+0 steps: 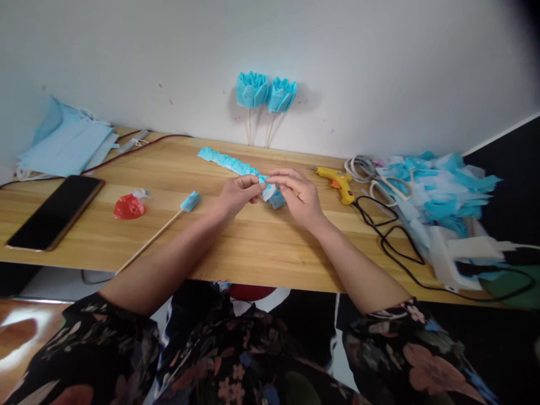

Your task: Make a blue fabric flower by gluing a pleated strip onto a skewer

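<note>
Between my two hands is a small blue-and-white piece of thin fabric (269, 192), pinched by the fingertips above the table. My left hand (241, 194) closes on its left side; my right hand (300, 194) grips it from the right, thumb and fingers together. Just beyond the left hand lies a row of overlapping blue fabric pieces (228, 162); whether it joins the held piece I cannot tell. More blue fabric (277, 200) shows under the right fingers. Left of my left forearm, a wooden stick (147, 243) carries a rolled blue tip (190, 201).
Two blue fabric flowers (252, 90) on sticks lean against the wall. A yellow glue gun (337, 181) with black cable, scissors (392, 188), a fabric pile (442, 185) and a power strip (447, 259) are right. Left are a phone (54, 214), red bag (129, 207) and masks (70, 140).
</note>
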Action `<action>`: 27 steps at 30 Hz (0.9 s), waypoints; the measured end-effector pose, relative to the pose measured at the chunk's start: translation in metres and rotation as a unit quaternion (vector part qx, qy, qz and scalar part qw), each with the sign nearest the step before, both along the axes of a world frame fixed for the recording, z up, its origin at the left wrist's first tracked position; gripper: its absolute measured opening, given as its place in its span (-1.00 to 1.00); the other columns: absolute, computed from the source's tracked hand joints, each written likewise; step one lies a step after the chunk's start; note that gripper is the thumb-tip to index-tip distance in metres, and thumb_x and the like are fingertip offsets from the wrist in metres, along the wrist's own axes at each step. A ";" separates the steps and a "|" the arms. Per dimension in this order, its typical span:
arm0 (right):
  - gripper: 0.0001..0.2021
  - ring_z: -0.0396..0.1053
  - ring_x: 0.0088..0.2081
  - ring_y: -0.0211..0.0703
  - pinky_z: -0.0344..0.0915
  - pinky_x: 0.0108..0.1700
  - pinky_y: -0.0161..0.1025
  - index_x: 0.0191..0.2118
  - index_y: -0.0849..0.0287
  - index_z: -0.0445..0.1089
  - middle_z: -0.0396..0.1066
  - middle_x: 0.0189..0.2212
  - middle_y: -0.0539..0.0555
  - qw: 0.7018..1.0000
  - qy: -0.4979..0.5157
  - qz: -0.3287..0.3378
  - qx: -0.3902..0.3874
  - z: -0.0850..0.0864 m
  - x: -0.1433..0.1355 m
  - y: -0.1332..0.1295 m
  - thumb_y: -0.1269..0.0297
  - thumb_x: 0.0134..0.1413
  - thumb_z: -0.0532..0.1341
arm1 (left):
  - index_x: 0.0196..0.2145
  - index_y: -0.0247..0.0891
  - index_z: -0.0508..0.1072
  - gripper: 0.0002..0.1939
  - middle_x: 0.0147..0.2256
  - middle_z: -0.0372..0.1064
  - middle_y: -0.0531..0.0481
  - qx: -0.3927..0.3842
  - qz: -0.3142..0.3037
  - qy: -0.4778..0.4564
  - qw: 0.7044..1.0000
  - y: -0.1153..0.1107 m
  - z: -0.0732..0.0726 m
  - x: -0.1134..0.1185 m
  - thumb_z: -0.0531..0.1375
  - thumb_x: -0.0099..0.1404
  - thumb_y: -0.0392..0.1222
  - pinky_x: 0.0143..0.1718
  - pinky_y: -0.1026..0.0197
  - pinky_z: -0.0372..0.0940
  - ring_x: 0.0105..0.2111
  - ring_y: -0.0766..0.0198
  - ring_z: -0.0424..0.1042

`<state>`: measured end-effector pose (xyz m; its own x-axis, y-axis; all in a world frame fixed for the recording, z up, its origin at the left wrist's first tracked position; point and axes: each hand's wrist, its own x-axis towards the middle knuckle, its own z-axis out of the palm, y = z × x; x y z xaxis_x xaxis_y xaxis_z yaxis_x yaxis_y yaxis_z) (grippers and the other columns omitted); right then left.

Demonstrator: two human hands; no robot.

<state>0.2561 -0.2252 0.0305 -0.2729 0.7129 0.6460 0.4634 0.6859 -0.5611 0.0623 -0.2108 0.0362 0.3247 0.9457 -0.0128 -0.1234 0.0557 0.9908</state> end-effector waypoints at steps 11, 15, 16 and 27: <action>-0.68 0.50 0.09 -0.01 0.39 0.17 0.13 -0.05 -0.05 0.60 0.58 0.04 0.05 1.000 -0.017 -0.005 -0.018 0.002 -0.003 -0.002 0.39 0.36 0.11 | -0.49 -0.27 0.46 -0.81 -0.56 0.36 0.10 0.002 -0.003 -0.004 1.000 0.000 0.000 0.000 0.34 0.23 -0.21 -0.39 0.28 0.19 -0.53 0.42 0.25; -0.71 0.50 0.08 0.00 0.37 0.18 0.14 -0.08 -0.04 0.60 0.58 0.03 0.06 1.000 -0.009 0.001 -0.030 0.004 -0.005 -0.004 0.37 0.36 0.12 | -0.53 -0.27 0.42 -0.79 -0.61 0.27 0.13 -0.006 0.005 -0.003 1.000 0.001 -0.001 0.001 0.29 0.24 -0.26 -0.42 0.29 0.14 -0.57 0.43 0.20; -0.72 0.50 0.08 0.00 0.37 0.18 0.14 -0.09 -0.03 0.59 0.58 0.03 0.06 0.999 -0.001 0.002 -0.035 0.005 -0.005 -0.005 0.36 0.35 0.12 | -0.53 -0.26 0.42 -0.80 -0.62 0.26 0.13 -0.008 0.006 -0.003 1.000 0.001 -0.001 0.001 0.29 0.24 -0.27 -0.42 0.29 0.13 -0.57 0.43 0.19; -0.64 0.47 -0.06 -0.09 0.48 -0.11 -0.15 0.04 0.01 0.47 0.52 -0.12 0.05 0.920 0.261 -0.015 -0.292 0.004 -0.007 0.000 0.07 0.13 0.33 | -0.52 -0.24 0.39 -0.72 -0.64 0.24 0.14 0.014 0.011 -0.014 1.000 0.004 -0.007 0.001 0.37 0.16 -0.06 -0.44 0.28 0.07 -0.57 0.41 0.13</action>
